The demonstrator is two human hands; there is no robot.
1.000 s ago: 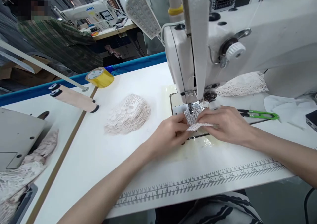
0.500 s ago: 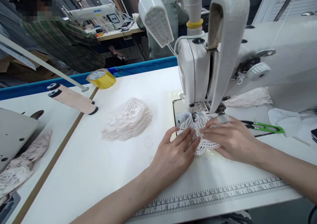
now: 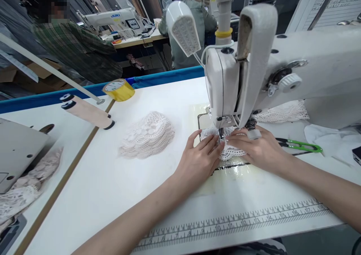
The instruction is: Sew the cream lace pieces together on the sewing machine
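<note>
Left hand (image 3: 199, 161) and right hand (image 3: 255, 151), fingers flat, no closed grip, pressing white lace piece (image 3: 232, 153) under sewing machine (image 3: 225, 93), tabletop (image 3: 169, 97)

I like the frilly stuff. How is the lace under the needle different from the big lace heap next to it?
1. The lace piece is a single flat layer; the lace pile is many layers heaped into a mound.
2. The left hand and right hand press flat on the lace piece; nothing touches the lace pile.
3. The lace piece lies under the sewing machine; the lace pile sits on open table.

Both are pale, scallop-edged lace.
</note>
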